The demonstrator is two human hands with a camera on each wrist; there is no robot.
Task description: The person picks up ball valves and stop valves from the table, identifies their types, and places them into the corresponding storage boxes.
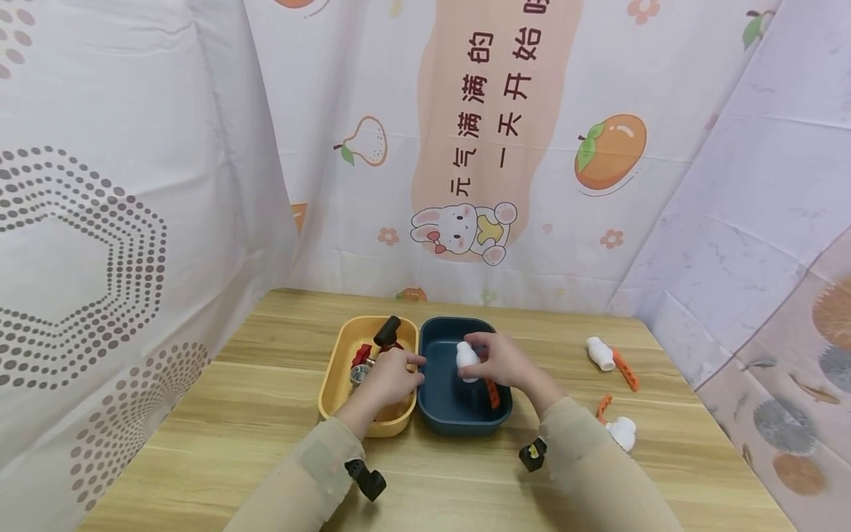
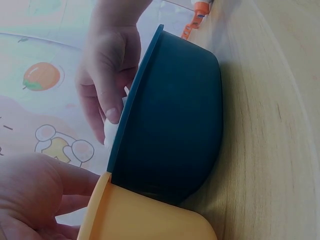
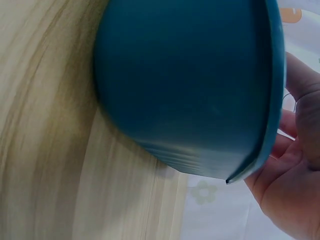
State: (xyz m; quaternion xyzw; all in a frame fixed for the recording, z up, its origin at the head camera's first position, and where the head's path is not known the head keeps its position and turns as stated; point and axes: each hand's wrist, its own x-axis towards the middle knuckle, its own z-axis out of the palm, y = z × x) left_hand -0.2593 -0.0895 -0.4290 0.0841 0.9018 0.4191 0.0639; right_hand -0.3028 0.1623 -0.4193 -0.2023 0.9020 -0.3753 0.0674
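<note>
My right hand (image 1: 497, 360) pinches a white bottle-shaped piece (image 1: 467, 360) over the dark blue bin (image 1: 442, 414), inside which an orange strip (image 1: 493, 394) lies. In the left wrist view the white piece (image 2: 111, 132) shows between the thumb and fingers of the right hand (image 2: 112, 65), at the rim of the blue bin (image 2: 175, 100). My left hand (image 1: 394, 380) is over the right side of the yellow bin (image 1: 330, 399), fingers extended towards the blue bin and nothing seen in them. The yellow bin holds a black-handled part (image 1: 387, 330), a red piece (image 1: 361, 356) and a metal round part (image 1: 359, 374).
On the table's right side lie a white piece (image 1: 601, 354) beside an orange strip (image 1: 625, 369), and nearer the front another white piece (image 1: 622, 433) with an orange strip (image 1: 603, 407). The two bins stand side by side. A printed curtain (image 1: 359, 244) hangs behind the table.
</note>
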